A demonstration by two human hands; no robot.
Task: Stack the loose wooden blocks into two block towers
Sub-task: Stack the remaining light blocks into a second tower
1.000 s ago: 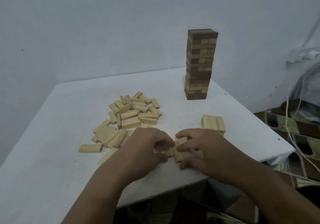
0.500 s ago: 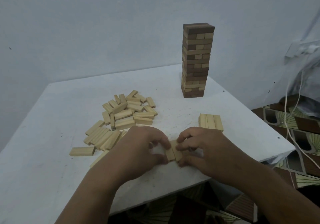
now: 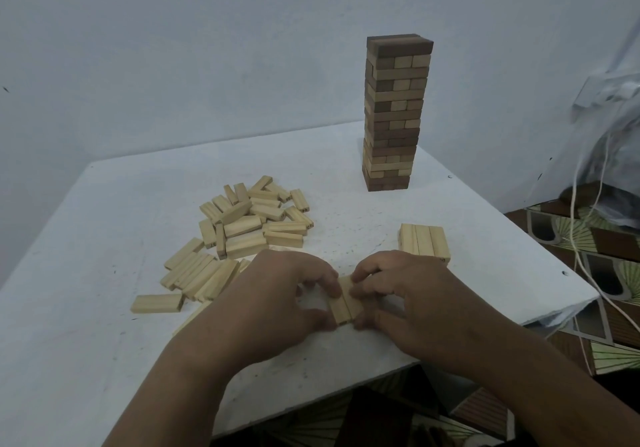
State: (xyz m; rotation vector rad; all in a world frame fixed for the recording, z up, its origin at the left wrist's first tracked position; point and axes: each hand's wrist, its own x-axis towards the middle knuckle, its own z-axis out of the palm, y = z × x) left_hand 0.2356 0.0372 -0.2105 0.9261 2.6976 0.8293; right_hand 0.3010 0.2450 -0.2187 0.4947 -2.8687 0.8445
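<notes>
My left hand [image 3: 277, 294] and right hand [image 3: 401, 294] meet over a small row of blocks [image 3: 344, 303] near the front edge of the bench [image 3: 104, 360]; each pinches the row from its own side, fingers on the far end and thumbs at the near end. I count two blocks between them, perhaps a third under my right fingers, though I cannot be sure.

These are light, stiff, smooth pine pieces, so they slide easily on each other and on the bench. I judge the best hold is a squeeze across the long outer faces, lifting the row as one unit; too slack a pinch and the middle piece could drop out.

Just beyond my right hand lies a finished layer [image 3: 424, 240] of three, the likely base of the second tower. To the left sits the loose pile [image 3: 249, 225], some pieces fanned out, one lying apart. The finished tower [image 3: 394, 114], dark and pale mixed, stands well apart at the back right corner.

The bench top is white, scuffed and flat. Plain pale wall behind; patterned floor and white cables off to the right.
</notes>
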